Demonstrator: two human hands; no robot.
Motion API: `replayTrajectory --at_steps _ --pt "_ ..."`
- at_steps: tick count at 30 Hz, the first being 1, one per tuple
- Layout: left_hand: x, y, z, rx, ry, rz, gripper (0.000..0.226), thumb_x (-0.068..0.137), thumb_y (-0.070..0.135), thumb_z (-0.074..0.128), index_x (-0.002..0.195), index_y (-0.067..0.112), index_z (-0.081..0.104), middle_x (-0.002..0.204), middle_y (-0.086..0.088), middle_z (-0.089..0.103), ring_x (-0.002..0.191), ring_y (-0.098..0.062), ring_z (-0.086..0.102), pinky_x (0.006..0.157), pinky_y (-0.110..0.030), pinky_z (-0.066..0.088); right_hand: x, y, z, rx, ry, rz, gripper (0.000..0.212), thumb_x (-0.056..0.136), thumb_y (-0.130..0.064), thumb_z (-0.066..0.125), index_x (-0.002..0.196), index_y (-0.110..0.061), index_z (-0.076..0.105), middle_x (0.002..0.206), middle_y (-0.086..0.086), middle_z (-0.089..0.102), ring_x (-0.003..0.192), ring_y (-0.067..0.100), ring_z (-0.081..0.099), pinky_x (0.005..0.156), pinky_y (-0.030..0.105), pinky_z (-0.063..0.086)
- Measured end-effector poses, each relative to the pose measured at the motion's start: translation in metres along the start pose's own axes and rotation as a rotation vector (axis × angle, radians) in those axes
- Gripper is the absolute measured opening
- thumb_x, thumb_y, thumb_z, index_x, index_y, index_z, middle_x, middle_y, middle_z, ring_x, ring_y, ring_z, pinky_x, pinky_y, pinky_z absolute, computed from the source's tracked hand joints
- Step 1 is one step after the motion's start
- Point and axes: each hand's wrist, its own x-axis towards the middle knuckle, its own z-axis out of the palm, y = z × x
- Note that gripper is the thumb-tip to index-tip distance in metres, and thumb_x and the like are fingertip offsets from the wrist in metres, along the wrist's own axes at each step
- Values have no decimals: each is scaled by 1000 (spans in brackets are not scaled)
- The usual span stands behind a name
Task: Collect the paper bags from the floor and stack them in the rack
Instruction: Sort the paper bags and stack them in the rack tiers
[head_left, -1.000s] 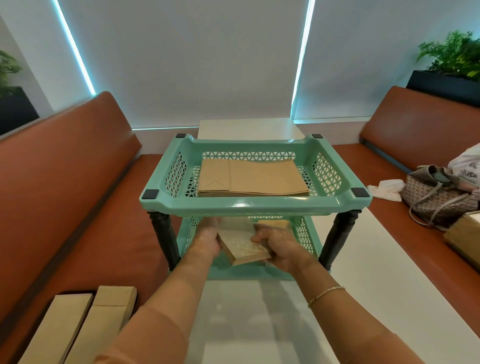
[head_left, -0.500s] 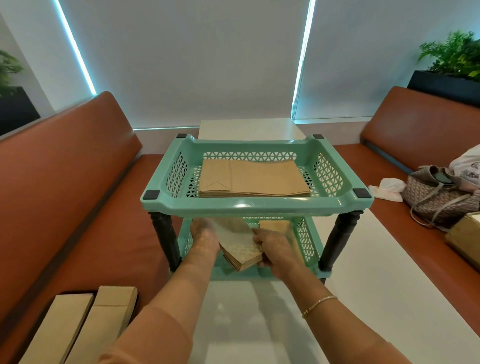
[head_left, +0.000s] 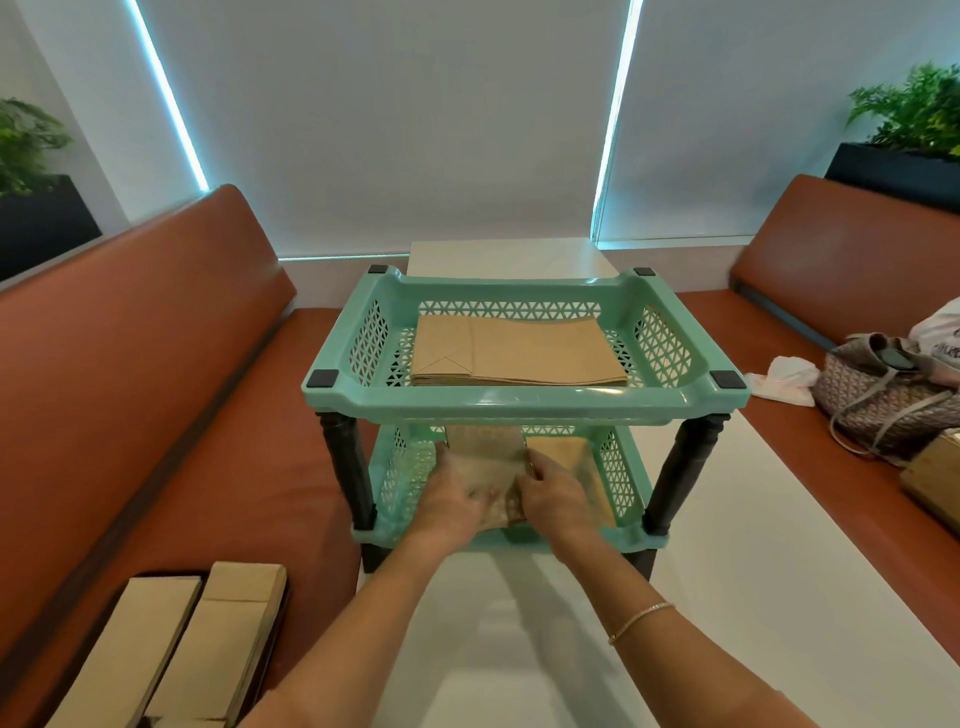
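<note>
A mint-green two-tier plastic rack (head_left: 524, 402) stands on a white table (head_left: 753, 571). Its upper tier holds a flat stack of brown paper bags (head_left: 519, 353). Both my hands reach into the lower tier. My left hand (head_left: 452, 499) and my right hand (head_left: 558, 493) hold a small stack of brown paper bags (head_left: 488, 457) from either side, low inside that tier. Another brown bag (head_left: 566, 457) lies behind it to the right. The blur hides how the fingers lie.
Two long brown bags (head_left: 171, 649) lie on the orange bench seat at the lower left. On the right bench sit a patterned handbag (head_left: 883, 395), a white cloth (head_left: 784, 379) and a brown box (head_left: 935, 478). Potted plants stand behind both benches.
Both hands have pushed the small stack of bags further into the lower tier and lowered it toward the tier's floor.
</note>
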Motion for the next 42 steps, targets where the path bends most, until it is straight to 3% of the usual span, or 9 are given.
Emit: replayTrajectory --at_steps 2,5,9,13,19,23,29,33,42 --pt "-5 5 0 124 28 26 85 91 20 59 151 14 -2 143 -9 38 131 -27 38 107 -35 33 -7 -5 -2 -281 -11 -90 35 98 -11 35 131 -9 45 119 14 56 111 26 50 91 32 40" --pt "-7 4 0 206 54 23 84 93 23 56 150 16 -5 147 -11 31 134 -27 34 108 -35 31 -9 -5 -1 -314 -28 -56 33 97 -12 40 129 -11 49 122 11 58 113 25 51 92 31 40" --pt "-8 -3 -3 181 36 -15 76 92 26 59 151 16 12 143 -11 40 131 -28 40 107 -37 36 -2 1 2 -143 -6 64 15 91 -12 51 99 -7 62 105 11 65 89 22 58 72 30 47" --pt "-12 -7 -1 46 49 -74 46 90 17 60 132 13 41 124 -8 57 111 -25 55 90 -32 44 1 2 5 -144 -10 108 22 89 -7 49 68 -15 48 91 9 59 80 19 52 55 22 38" --pt "-8 -7 8 93 9 -71 30 93 14 51 122 19 47 119 -7 57 105 -23 54 85 -31 44 0 -3 12 -173 -34 82 29 87 -1 44 108 -4 64 106 12 67 87 22 60 69 30 45" --pt "1 -6 1 161 -16 -63 34 93 11 39 126 17 46 123 -9 53 110 -27 51 93 -38 44 6 -4 12 -165 2 91 28 88 -4 44 110 -4 62 110 13 65 95 23 60 79 31 48" --pt "28 0 -19 272 52 -107 34 90 6 45 123 10 52 119 -12 58 106 -26 54 90 -34 45 24 -21 17 -242 -22 87 31 88 -8 49 116 -1 60 121 16 61 112 28 57 95 31 46" --pt "36 -3 -25 373 60 -173 26 92 8 50 116 5 58 114 -13 61 99 -24 57 73 -25 41 33 -22 28 -359 -41 79 31 90 -10 52 120 -2 58 126 14 58 118 25 54 97 27 42" --pt "45 -16 -14 426 78 -259 28 88 11 62 115 3 62 118 -12 59 107 -24 58 71 -20 37 43 -7 38 -566 -62 49 25 88 -12 54 111 -6 64 116 9 64 110 20 59 94 24 47"
